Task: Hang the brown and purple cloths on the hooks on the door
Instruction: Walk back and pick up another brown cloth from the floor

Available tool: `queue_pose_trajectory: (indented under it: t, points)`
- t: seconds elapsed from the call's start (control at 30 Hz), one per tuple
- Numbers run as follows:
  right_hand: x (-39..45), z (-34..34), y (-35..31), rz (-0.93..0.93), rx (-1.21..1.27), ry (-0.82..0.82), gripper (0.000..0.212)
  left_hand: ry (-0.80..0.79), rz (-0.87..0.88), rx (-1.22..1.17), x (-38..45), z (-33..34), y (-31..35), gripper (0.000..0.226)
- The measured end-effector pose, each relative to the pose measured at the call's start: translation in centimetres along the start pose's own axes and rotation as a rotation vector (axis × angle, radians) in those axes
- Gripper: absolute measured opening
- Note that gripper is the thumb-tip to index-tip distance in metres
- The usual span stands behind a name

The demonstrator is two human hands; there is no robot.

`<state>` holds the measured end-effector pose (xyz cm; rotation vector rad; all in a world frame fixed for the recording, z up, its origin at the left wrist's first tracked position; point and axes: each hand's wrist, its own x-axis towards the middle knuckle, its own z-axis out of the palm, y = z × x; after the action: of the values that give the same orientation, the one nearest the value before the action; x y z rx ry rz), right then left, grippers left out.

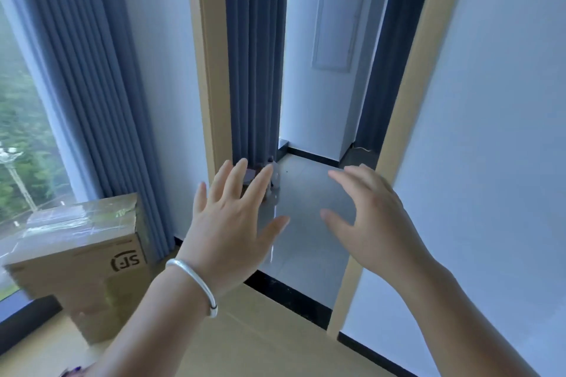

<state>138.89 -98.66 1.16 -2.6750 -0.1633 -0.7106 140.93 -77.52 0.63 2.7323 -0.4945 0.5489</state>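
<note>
Both my hands are raised in front of me, facing an open doorway (306, 131) with a tan frame. My left hand (232, 223), with a silver bangle on its wrist, has its fingers spread and straight and holds nothing. My right hand (370, 220) is held out with loosely bent fingers and is empty too. No brown cloth, door leaf or hooks show in this view. A small purple patch (73, 371) sits at the bottom left edge; I cannot tell what it is.
A taped cardboard box (82, 263) stands on the floor at the left, by a window with blue curtains (101, 86). Through the doorway lie a grey tiled floor (306, 223), another blue curtain (254, 55) and small objects at its foot. A white wall (490, 162) fills the right.
</note>
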Motion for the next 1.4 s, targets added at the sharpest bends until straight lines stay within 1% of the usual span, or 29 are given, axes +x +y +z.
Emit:
queue_pose_trajectory:
  t: [0.1,0.33,0.57,0.7,0.83,1.1,1.27,1.4]
  points:
    - [4.7,3.5,0.1,-0.086,0.070,-0.027,0.054,0.016,-0.101,0.055,2.3,0.7,-2.6,0.071]
    - [14.9,9.8,-0.5,-0.285,0.245,-0.126,0.055,0.112,-0.351,0.157,6.7,1.6,-7.1,0.073]
    - [20.7,15.7,-3.6,-0.529,0.353,-0.239,0.055,0.142,-0.620,0.269,6.8,1.7,-10.7,0.073]
    - [22.0,18.6,-7.7,-0.654,0.424,-0.314,0.054,0.143,-0.778,0.324,5.0,0.5,-12.7,0.073]
    - [22.0,21.4,-12.0,-0.761,0.462,-0.381,0.055,0.174,-0.896,0.342,3.0,-0.6,-15.2,0.073]
    - [20.5,27.6,-23.6,-0.933,0.496,-0.492,0.056,0.218,-1.112,0.419,-3.5,-3.6,-23.5,0.074]
    - [20.2,31.3,-29.4,-0.998,0.454,-0.546,0.058,0.265,-1.160,0.385,-5.9,-4.7,-29.3,0.074]
    - [20.1,33.9,-32.6,-1.013,0.406,-0.593,0.058,0.252,-1.198,0.347,-7.5,-4.5,-33.1,0.074]
